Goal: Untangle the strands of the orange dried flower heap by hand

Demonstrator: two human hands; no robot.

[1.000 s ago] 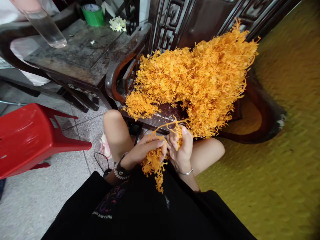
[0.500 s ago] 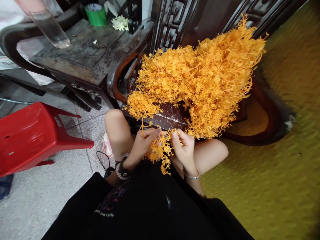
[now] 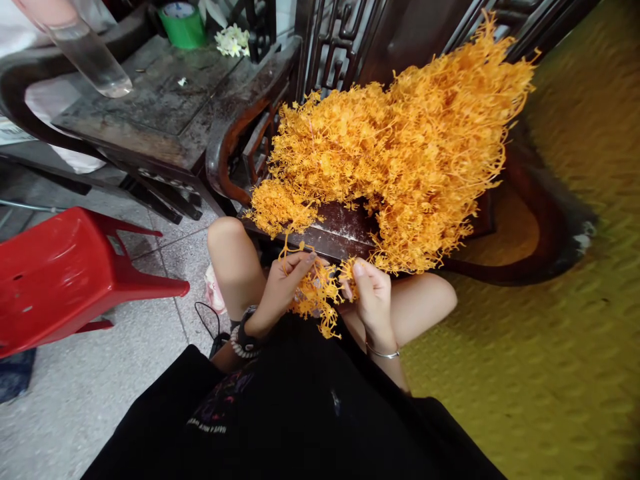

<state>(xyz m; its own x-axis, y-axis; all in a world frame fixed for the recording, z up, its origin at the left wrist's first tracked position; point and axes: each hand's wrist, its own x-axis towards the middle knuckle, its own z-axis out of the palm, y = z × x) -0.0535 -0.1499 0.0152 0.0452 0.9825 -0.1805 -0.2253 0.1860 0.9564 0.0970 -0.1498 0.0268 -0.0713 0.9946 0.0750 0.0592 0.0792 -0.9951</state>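
Your left hand (image 3: 283, 287) is pinching one side of a small orange sprig (image 3: 315, 297), fingers curled shut on it, and your right hand (image 3: 373, 297) is gripping the other side. You're holding it over your lap, just off the front edge of the wooden chair (image 3: 345, 233), where the big orange pile (image 3: 400, 153) is sitting.

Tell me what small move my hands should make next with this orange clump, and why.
Probably draw the hands apart a little to tease the clump open. Left hand and right hand both pinch one small orange clump above the lap, its strands tangled, hanging just in front of the big orange pile on the chair.
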